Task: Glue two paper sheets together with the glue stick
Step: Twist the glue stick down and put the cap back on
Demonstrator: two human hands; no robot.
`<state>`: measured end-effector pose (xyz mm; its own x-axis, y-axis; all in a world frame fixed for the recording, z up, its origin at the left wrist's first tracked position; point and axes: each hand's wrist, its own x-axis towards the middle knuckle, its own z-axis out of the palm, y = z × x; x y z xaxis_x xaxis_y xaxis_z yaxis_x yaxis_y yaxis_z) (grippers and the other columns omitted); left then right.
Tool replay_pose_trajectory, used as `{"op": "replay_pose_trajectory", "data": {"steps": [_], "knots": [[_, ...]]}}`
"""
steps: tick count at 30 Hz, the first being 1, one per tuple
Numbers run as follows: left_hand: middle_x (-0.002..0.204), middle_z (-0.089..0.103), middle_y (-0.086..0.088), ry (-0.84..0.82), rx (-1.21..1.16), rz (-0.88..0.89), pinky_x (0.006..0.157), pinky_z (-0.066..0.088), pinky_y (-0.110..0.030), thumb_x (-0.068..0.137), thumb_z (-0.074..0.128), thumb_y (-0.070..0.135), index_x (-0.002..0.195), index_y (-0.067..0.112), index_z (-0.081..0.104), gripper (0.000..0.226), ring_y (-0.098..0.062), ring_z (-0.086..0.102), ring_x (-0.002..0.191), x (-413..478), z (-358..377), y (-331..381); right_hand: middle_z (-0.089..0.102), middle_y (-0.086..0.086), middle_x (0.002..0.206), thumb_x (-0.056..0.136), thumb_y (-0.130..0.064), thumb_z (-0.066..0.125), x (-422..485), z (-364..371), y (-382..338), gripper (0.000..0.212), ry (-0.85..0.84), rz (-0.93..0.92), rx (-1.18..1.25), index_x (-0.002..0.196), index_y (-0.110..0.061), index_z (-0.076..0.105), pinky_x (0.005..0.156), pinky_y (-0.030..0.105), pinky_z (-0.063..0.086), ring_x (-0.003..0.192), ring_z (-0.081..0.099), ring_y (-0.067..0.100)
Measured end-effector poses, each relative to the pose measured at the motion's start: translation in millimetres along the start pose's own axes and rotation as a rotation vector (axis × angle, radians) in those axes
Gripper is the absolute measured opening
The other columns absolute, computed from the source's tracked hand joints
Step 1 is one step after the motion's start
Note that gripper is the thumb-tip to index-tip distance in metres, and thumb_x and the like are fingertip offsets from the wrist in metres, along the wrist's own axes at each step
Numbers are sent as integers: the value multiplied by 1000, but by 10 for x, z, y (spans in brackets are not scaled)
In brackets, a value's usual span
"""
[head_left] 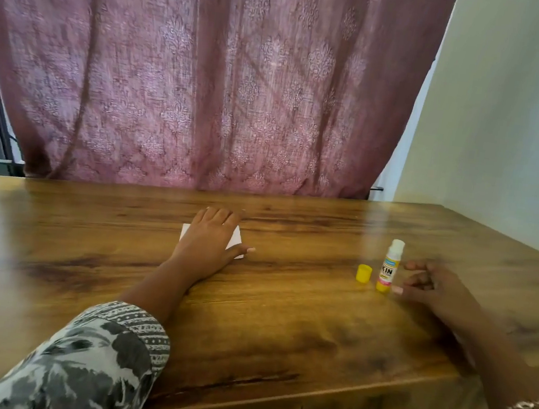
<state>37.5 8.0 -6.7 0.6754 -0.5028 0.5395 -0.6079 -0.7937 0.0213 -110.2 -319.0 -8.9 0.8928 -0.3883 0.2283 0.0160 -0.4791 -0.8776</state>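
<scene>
My left hand lies flat, palm down, on small white paper at the middle of the wooden table; only the paper's corners show around the hand. To the right a glue stick stands upright, uncapped, with its white tip exposed. Its yellow cap stands just left of it. My right hand hovers just right of the glue stick, fingers apart and blurred, thumb tip close to the stick's base, holding nothing.
A pink patterned curtain hangs behind the table's far edge. A pale wall stands along the table's right side. The table's front edge runs close to me at the lower right.
</scene>
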Motion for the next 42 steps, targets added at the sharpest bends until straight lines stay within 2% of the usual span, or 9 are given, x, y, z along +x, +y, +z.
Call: {"op": "replay_pose_trajectory", "data": {"steps": [7,11,14,20,26,30,33,36,42], "knots": [[125,55,-13,6,-41,-23,100,35,-39,62,1,86,128,10,45,110,-30,47,117,-13,-37,12,63,14,82,69,-8,75,123,92,-105,22,-80,-47,-129,87,-7,63,67,29,41,75,55,22],[121,57,-14,24,-75,-22,97,38,-40,64,-3,85,123,7,50,110,-31,49,114,-9,-65,22,59,12,77,74,-9,71,106,102,-232,13,-108,-93,-200,84,-4,64,53,16,36,68,49,19],[119,59,-14,54,-154,10,96,39,-38,69,10,83,121,7,51,101,-31,51,112,5,-83,64,55,9,69,73,-15,74,188,185,-475,15,-101,-178,-229,79,-4,65,59,29,33,65,46,18],[122,59,-11,161,-371,2,86,32,-23,85,55,45,124,9,52,53,-25,51,115,34,-140,269,51,6,64,70,-22,76,490,747,-1136,31,-208,-372,-244,85,2,63,58,30,30,58,42,11],[122,61,-6,258,-673,-136,87,35,-17,82,57,40,122,8,55,51,-12,53,111,104,-164,376,59,-4,66,76,-16,70,660,1392,-1228,15,-359,-389,-129,87,-8,62,58,15,43,60,53,5],[115,66,-11,205,-1094,-328,92,48,-31,76,68,31,119,8,57,50,-19,62,105,296,-66,381,65,3,75,84,-9,60,735,1577,-1085,15,-429,-356,52,98,-14,58,64,28,50,59,61,-1],[93,70,-10,165,-1314,-396,80,53,-25,81,61,-1,113,-4,59,31,-15,65,85,430,17,398,64,8,86,86,-6,56,795,1596,-1022,19,-465,-367,82,104,-12,55,60,19,52,70,63,10],[66,72,7,146,-1418,-451,58,52,-14,81,60,-4,98,0,65,18,-2,64,60,543,103,399,62,4,78,85,-3,57,884,1594,-929,21,-460,-362,129,106,-4,54,57,17,53,64,63,6],[73,73,4,154,-1550,-473,60,56,-20,80,61,-3,105,-4,62,25,-7,68,64,574,134,308,61,4,77,78,17,55,936,1625,-868,35,-557,-329,281,99,-11,54,57,14,52,64,64,3]]}}
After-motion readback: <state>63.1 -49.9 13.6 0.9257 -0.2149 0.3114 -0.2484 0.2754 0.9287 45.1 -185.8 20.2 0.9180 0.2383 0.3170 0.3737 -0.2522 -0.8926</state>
